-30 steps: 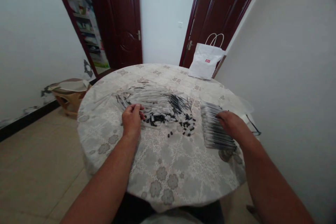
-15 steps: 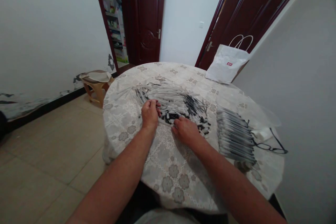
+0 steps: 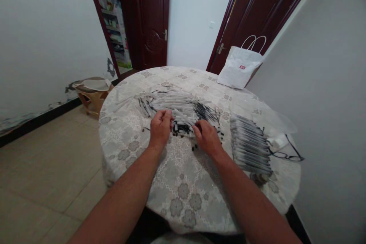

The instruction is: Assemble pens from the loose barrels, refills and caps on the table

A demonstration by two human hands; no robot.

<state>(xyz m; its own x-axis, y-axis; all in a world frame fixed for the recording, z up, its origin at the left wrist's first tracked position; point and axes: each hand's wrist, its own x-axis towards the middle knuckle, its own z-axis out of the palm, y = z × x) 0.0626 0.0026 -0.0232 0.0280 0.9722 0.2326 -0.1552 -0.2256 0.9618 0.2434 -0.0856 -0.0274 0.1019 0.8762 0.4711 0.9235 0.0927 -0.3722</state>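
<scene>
Small black and white pieces (image 3: 182,128) are bunched on the patterned tablecloth (image 3: 191,187), flanked on the left by the left hand (image 3: 160,126) and on the right by the right hand (image 3: 208,137). Fingers on both are curled inward; whether anything is pinched cannot be told. White tubes (image 3: 173,101) are heaped beyond, mostly lengthwise left to right. Thin dark rods (image 3: 203,110), slanted from far left to near right, are placed nearer the right hand. Farther right, slim tubes (image 3: 250,143) are laid side by side.
</scene>
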